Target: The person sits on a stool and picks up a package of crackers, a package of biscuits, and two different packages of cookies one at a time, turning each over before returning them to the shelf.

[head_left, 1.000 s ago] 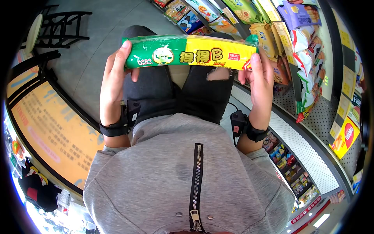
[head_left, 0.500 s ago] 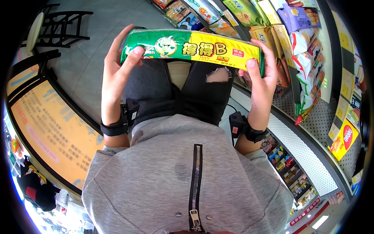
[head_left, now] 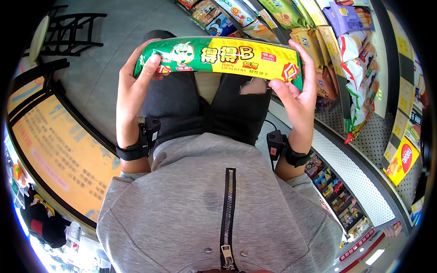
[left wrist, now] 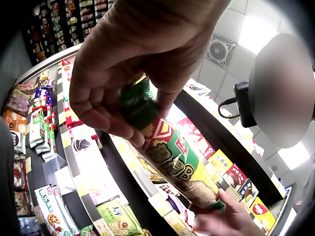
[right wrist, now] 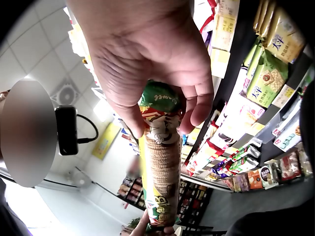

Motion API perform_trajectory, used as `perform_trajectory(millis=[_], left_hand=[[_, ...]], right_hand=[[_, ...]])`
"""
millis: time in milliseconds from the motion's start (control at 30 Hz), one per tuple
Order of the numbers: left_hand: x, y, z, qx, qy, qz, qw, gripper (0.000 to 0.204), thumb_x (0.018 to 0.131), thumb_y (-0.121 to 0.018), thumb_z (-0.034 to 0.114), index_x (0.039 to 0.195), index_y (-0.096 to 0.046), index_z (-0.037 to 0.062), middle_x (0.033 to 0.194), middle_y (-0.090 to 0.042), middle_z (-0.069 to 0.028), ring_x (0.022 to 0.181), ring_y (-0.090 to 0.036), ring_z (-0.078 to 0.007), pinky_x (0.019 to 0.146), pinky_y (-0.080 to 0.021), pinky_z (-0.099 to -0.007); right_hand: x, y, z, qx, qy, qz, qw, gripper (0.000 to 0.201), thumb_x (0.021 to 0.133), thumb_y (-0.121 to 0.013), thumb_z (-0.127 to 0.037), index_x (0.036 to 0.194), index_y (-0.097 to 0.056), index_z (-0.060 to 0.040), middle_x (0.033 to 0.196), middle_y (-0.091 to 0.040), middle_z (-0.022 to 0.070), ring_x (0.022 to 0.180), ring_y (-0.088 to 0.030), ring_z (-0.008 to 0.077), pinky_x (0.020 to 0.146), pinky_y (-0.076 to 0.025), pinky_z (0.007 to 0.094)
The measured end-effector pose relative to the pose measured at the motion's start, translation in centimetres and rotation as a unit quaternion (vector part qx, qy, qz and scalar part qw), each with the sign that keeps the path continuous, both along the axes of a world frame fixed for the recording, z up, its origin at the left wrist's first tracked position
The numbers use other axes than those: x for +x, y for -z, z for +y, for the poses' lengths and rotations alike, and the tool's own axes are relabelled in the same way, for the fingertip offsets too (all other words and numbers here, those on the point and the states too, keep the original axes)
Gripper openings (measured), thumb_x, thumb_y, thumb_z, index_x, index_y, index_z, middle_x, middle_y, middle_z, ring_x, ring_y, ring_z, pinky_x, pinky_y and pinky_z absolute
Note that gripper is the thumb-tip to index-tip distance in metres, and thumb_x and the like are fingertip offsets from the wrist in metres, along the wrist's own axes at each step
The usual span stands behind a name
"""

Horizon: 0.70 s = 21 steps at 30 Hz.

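Observation:
A long green and yellow cracker packet [head_left: 227, 57] is held up level above the knees, its printed front facing the head camera. The left hand [head_left: 134, 86] grips its green end, thumb on the front and fingers behind. At the yellow end the right hand [head_left: 298, 95] holds it, thumb on the lower front edge and fingers round the far side. In the left wrist view the left hand [left wrist: 142, 54] pinches the packet's green end wrap [left wrist: 140, 105]. Round crackers show through a clear strip of the packet [right wrist: 165, 162] in the right wrist view, below the right hand [right wrist: 152, 59].
Shelves of packaged snacks [head_left: 359, 68] curve along the right side, with price tags [head_left: 406, 98] on their edges. At the left stand a black stool [head_left: 73, 38] and an orange printed panel [head_left: 63, 154]. Grey floor [head_left: 118, 27] lies beyond the knees.
The packet has rolled and shifted slightly left, showing more lower print. The left thumb has moved from the top edge onto the front, and the right thumb has slid left and lower.

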State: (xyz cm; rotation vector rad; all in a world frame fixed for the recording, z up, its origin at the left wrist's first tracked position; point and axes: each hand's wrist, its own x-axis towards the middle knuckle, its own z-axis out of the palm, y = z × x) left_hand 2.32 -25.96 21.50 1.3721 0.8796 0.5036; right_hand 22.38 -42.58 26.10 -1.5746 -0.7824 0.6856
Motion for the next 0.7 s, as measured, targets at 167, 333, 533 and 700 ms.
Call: perform_trajectory(millis=[167, 333, 533, 700], left_hand=[[-0.8, 0.2, -0.3, -0.068, 0.037, -0.061, 0.995, 0.044, 0.082, -0.056, 0.027, 0.113, -0.047, -0.0023, 0.093, -0.058, -0.0072, 0.084, -0.054, -0.0126, 0.076, -0.042, -0.0245], [-0.9, 0.0, -0.6, -0.103, 0.059, -0.056, 0.991, 0.043, 0.083, -0.054, 0.030, 0.108, -0.048, -0.0042, 0.099, -0.056, -0.0101, 0.096, -0.050, -0.0170, 0.088, -0.035, -0.0323], [-0.6, -0.4, -0.5, -0.070, 0.056, -0.063, 0.994, 0.039, 0.081, -0.058, 0.024, 0.106, -0.051, -0.0045, 0.095, -0.058, -0.0079, 0.093, -0.051, -0.0133, 0.085, -0.037, -0.0263], [-1.0, -0.3, -0.1, -0.050, 0.079, -0.045, 0.995, 0.043, 0.080, -0.059, 0.024, 0.109, -0.049, -0.0056, 0.097, -0.057, -0.0086, 0.093, -0.051, -0.0131, 0.084, -0.038, -0.0261]], right_hand=[[0.7, 1.1, -0.9, -0.023, 0.025, -0.025, 0.999, 0.046, 0.074, -0.064, -0.014, 0.113, -0.043, 0.0017, 0.096, -0.053, 0.0082, 0.084, -0.054, 0.0110, 0.068, -0.045, 0.0210], [0.5, 0.9, -0.9, -0.007, 0.096, 0.063, 0.993, 0.036, 0.079, -0.059, -0.020, 0.105, -0.047, 0.0029, 0.087, -0.056, 0.0072, 0.065, -0.053, 0.0094, 0.055, -0.045, 0.0205], [0.7, 0.6, -0.9, -0.034, 0.110, 0.082, 0.990, 0.028, 0.082, -0.054, -0.022, 0.097, -0.051, 0.0016, 0.083, -0.057, 0.0068, 0.065, -0.053, 0.0089, 0.054, -0.045, 0.0211], [0.6, 0.8, -0.8, -0.042, 0.103, 0.067, 0.991, 0.026, 0.082, -0.053, -0.020, 0.096, -0.051, 0.0016, 0.081, -0.056, 0.0061, 0.066, -0.053, 0.0087, 0.055, -0.045, 0.0212]])
